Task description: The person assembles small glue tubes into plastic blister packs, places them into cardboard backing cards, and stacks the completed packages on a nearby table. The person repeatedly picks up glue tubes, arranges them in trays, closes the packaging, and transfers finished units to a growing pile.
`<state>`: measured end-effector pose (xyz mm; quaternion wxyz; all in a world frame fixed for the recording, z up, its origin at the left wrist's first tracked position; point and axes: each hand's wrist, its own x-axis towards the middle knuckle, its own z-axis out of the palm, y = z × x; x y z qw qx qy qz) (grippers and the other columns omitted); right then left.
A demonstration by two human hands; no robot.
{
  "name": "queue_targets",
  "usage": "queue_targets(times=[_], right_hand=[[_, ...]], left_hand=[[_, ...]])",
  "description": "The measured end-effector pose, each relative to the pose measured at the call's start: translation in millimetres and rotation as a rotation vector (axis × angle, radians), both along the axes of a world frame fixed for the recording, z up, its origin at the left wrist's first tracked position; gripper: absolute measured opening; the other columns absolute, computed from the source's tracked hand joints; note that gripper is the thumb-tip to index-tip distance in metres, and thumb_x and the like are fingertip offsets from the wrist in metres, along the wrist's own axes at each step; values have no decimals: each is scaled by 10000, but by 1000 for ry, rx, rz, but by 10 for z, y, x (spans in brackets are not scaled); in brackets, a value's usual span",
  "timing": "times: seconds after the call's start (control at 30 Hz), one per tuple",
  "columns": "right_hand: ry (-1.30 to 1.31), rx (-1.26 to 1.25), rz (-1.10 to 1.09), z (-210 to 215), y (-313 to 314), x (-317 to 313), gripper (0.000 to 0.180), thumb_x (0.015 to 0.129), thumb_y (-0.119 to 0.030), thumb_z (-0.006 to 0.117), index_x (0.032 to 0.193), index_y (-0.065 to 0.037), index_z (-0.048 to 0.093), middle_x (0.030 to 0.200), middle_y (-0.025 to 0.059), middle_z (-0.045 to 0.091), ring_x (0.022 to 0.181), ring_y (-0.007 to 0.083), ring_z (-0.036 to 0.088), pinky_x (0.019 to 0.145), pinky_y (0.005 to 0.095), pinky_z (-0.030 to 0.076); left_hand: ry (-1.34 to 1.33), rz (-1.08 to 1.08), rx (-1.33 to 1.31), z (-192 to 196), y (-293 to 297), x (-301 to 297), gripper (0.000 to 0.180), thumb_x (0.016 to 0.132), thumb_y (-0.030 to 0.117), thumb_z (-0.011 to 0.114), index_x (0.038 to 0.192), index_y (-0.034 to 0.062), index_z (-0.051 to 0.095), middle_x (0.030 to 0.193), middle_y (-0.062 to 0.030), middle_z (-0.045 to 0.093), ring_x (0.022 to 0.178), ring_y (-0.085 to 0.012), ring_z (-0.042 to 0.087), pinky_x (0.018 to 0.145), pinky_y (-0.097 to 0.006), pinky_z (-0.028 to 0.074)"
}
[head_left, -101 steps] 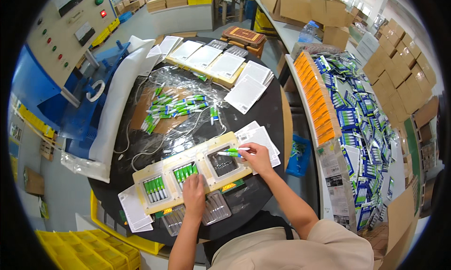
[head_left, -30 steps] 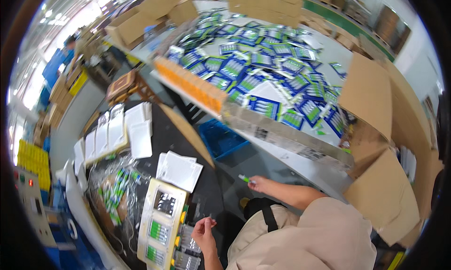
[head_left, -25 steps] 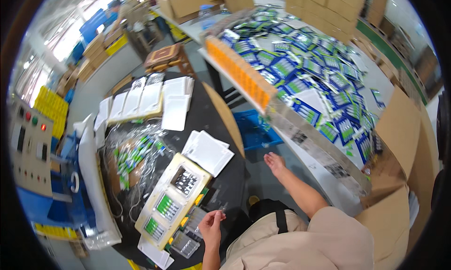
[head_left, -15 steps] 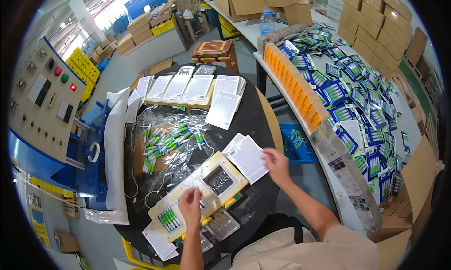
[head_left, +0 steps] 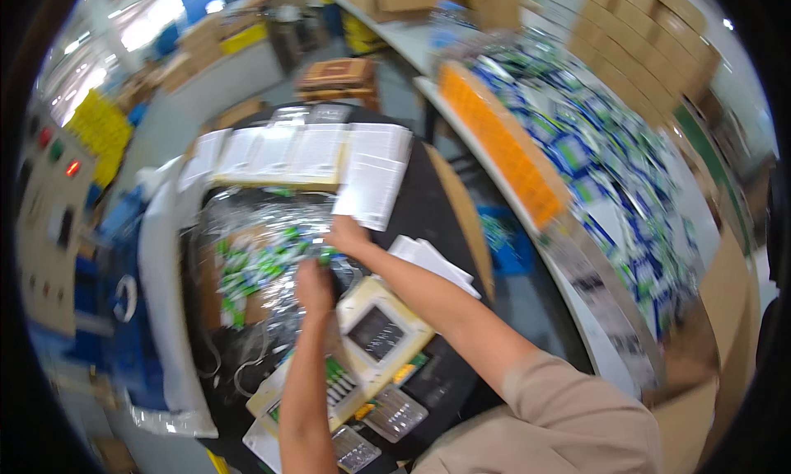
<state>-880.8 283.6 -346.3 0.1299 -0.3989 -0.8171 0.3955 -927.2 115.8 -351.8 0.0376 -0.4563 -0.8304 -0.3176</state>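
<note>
My left hand (head_left: 314,287) is over the near right edge of a loose pile of slim green-and-white cylinders (head_left: 247,268). Close beyond it, my right hand (head_left: 348,235) reaches in from the right, its fingers at the same edge of the pile. Both hands are smeared by motion, so I cannot tell what is in them. Under my forearms lies a long cream frame (head_left: 422,335) with windows. One window shows a clear blister tray (head_left: 376,332); another, beside my left forearm, holds green-and-white cylinders (head_left: 339,382).
White printed cards (head_left: 371,177) lie across the round black table's far side, with more cards (head_left: 432,260) at right. Clear blister trays (head_left: 395,414) lie near me. A control panel (head_left: 49,218) stands left. Blue-green packs (head_left: 593,161) cover the right table behind an orange-and-cardboard edge (head_left: 503,144).
My left hand has moved from above the frame up to the cylinder pile. My right hand has left the white cards and come leftward to the pile. The whole view has shifted and blurred.
</note>
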Motion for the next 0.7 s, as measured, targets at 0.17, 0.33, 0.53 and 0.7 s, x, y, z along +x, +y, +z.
queue_targets(times=[0.17, 0.33, 0.53, 0.7], right_hand=[[617, -306, -44, 158, -174, 926, 195, 843, -75, 729, 1009, 27, 715, 790, 74, 707, 714, 119, 687, 618, 286, 559], [637, -157, 13, 681, -862, 2527, 185, 894, -45, 715, 1077, -33, 736, 1057, 95, 724, 954, 180, 703, 775, 316, 585], [577, 475, 470, 860, -1299, 2695, 296, 828, -17, 685, 1123, 9, 695, 1102, 126, 701, 961, 266, 699, 791, 340, 591], [551, 638, 678, 668, -1296, 2407, 371, 791, -61, 635, 1140, 61, 662, 1144, 138, 679, 972, 264, 681, 806, 334, 584]], left_hand=[[-241, -9, 76, 471, -304, 290, 222, 913, 28, 642, 1132, 1, 666, 979, -188, 628, 872, -339, 631, 764, -431, 500], [-98, 39, 165, 860, -1179, 1383, 254, 823, 45, 758, 1068, 36, 689, 912, -124, 661, 779, -262, 622, 713, -368, 511], [254, -58, 96, 679, -1303, 1895, 361, 751, 39, 795, 1101, 25, 707, 911, -111, 668, 782, -281, 641, 696, -396, 517], [326, 97, 64, 520, -1276, 1784, 283, 795, 76, 779, 1061, 8, 710, 894, -96, 665, 779, -265, 637, 716, -392, 506]])
